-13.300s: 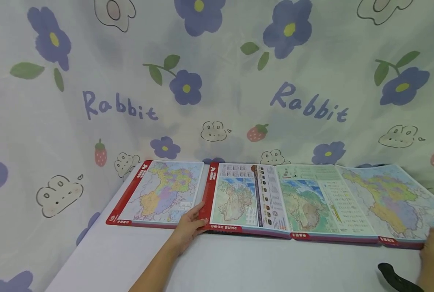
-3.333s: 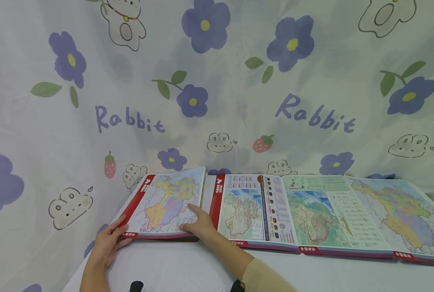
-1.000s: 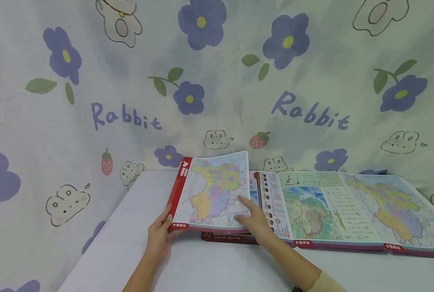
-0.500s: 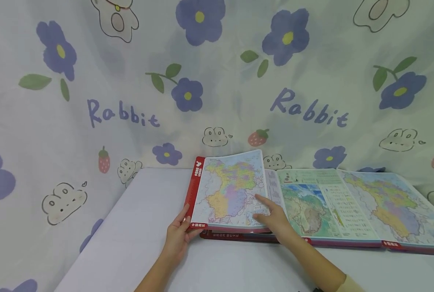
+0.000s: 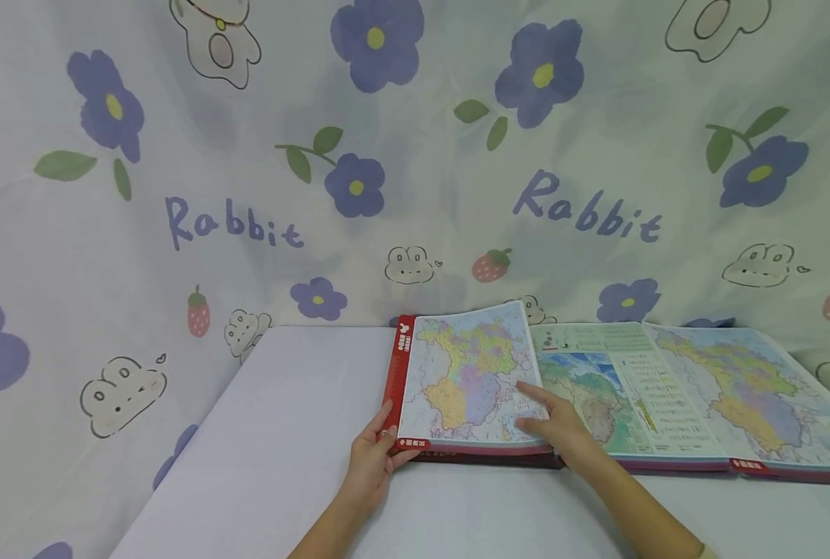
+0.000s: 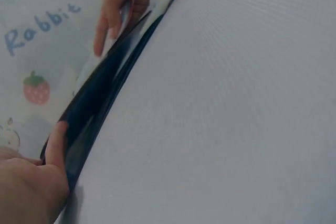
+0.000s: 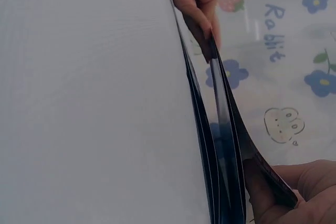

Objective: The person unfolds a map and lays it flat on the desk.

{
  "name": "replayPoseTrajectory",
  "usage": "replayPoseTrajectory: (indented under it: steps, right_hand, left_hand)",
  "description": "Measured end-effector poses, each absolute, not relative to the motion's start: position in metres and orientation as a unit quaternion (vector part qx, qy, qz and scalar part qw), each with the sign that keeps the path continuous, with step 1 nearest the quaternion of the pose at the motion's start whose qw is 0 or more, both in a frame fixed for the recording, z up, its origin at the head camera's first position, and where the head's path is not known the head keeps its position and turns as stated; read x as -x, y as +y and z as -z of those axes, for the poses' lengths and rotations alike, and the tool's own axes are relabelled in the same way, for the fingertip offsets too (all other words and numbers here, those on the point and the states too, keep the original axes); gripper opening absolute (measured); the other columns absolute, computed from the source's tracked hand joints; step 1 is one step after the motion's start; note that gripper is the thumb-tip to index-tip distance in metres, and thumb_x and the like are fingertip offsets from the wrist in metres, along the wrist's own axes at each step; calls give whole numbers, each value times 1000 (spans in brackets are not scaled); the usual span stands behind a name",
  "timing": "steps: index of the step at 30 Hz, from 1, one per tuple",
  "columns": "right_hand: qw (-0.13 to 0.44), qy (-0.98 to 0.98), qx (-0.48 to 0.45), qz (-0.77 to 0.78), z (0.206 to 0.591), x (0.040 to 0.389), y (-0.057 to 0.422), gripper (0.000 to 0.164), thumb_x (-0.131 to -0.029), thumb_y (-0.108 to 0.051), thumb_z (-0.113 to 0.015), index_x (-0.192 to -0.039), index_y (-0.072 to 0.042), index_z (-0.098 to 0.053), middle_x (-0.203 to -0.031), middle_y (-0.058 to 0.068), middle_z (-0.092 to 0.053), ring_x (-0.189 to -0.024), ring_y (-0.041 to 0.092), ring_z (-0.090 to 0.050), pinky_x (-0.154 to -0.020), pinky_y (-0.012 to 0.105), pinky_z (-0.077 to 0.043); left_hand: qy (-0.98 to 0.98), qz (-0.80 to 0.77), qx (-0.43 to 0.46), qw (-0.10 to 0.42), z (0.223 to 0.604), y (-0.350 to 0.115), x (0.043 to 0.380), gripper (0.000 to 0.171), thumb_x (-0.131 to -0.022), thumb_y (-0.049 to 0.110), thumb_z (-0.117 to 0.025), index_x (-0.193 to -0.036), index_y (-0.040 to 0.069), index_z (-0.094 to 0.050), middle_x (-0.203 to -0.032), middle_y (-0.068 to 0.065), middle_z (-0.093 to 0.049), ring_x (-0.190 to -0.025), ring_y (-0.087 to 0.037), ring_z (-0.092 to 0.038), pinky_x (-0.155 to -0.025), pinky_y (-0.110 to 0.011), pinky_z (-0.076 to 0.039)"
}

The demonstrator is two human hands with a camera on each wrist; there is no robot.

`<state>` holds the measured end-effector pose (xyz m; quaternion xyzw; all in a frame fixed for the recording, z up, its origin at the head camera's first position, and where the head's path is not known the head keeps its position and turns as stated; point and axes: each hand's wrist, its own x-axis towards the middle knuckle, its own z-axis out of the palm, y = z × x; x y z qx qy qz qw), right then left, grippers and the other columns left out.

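Note:
Both hands hold a red-bordered map [image 5: 456,380] with a coloured regional print, slightly tilted over another map stack [image 5: 491,460] that is mostly hidden beneath it. My left hand [image 5: 369,462] grips its lower left corner, thumb on the red border and fingers under the edge. At the opposite edge my right hand [image 5: 571,439] pinches the map, with thumb and index finger extended over the print. The right wrist view shows the right hand [image 7: 299,192] curled round the bent edge. Dark glossy layers [image 6: 94,98] with gaps between them show in the left wrist view.
To the right on the white tabletop [image 5: 282,435] lie a green relief map [image 5: 596,404] and another coloured map [image 5: 743,396], side by side. A white curtain [image 5: 415,140] with flowers and rabbits hangs behind the table.
From the left end of the row, both hands have carried the red-bordered map right and lowered it over the neighbouring map, now covered. Earlier the right hand was at the row's right end.

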<state>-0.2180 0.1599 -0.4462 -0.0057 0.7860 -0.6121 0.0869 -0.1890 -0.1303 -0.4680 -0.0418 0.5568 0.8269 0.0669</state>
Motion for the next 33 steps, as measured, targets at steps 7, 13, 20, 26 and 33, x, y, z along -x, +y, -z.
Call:
replayPoseTrajectory:
  steps: [7, 13, 20, 26, 33]
  right_hand:
    - [92, 814, 13, 574, 444, 220, 167, 65, -83, -7, -69, -142, -8, -43, -149, 23, -32, -136, 45, -26, -107, 60, -29]
    - [94, 812, 32, 575, 437, 224, 182, 65, -84, -9, -68, -143, -9, -40, -149, 22, -32, -135, 44, -29, -106, 57, -34]
    - [101, 808, 28, 579, 423, 222, 195, 66, -85, -11, -67, -145, -10, -38, -148, 26, -32, -124, 43, -43, -97, 50, -44]
    - [110, 806, 42, 580, 413, 221, 206, 68, -86, -12, -66, -146, -8, -34, -148, 27, -30, -113, 38, -53, -90, 43, -50]
    - [104, 823, 65, 555, 399, 222, 225, 70, -88, -17, -66, -148, -7, -31, -150, 26, -25, -130, 46, -35, -102, 58, -38]
  left_hand:
    - [552, -829, 39, 85, 471, -127, 189, 54, -102, 5, -33, -152, 8, -13, -150, -27, -19, -117, -25, -54, -91, -41, -50]
    - [561, -822, 31, 94, 469, -126, 189, 54, -103, 7, -32, -153, 9, -10, -152, -28, -17, -124, -32, -48, -92, -43, -49]
    - [573, -813, 34, 93, 471, -127, 187, 55, -103, 6, -33, -153, 9, -11, -152, -28, -15, -129, -36, -41, -92, -43, -50]
    - [576, -810, 48, 95, 471, -128, 187, 55, -102, 6, -34, -153, 10, -13, -152, -27, -16, -130, -37, -41, -91, -43, -50]
    - [581, -807, 48, 95, 471, -128, 186, 56, -102, 7, -37, -152, 10, -14, -151, -28, -18, -129, -38, -43, -91, -43, -50]
